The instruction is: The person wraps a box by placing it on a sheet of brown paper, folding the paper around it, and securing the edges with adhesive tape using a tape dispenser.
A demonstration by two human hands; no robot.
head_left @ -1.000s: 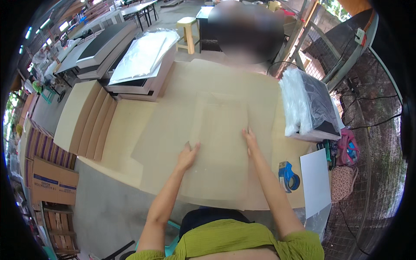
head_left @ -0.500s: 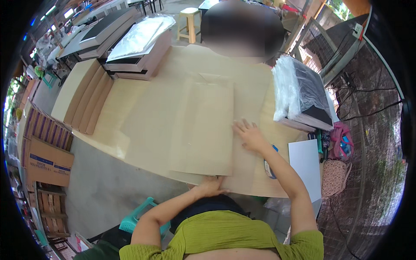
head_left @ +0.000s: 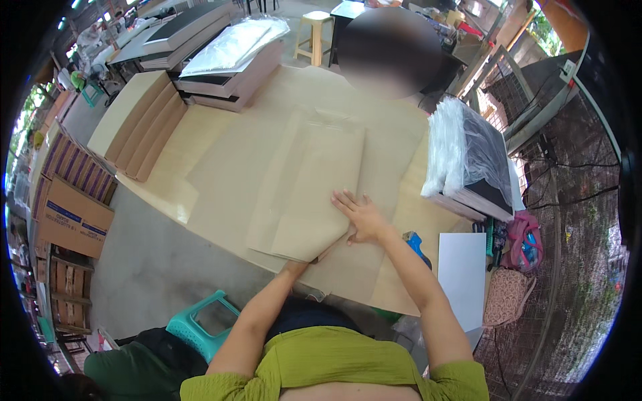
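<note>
Head: left hand [head_left: 295,268] at open paper sleeve [head_left: 317,190]

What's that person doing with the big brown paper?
A person in a green top is handling folded brown paper at a table. The spread right hand rests over its right edge. The left hand is at its near corner, partly hidden underneath, so I can't tell its grip. A blue tape dispenser lies beside the right forearm.
</note>
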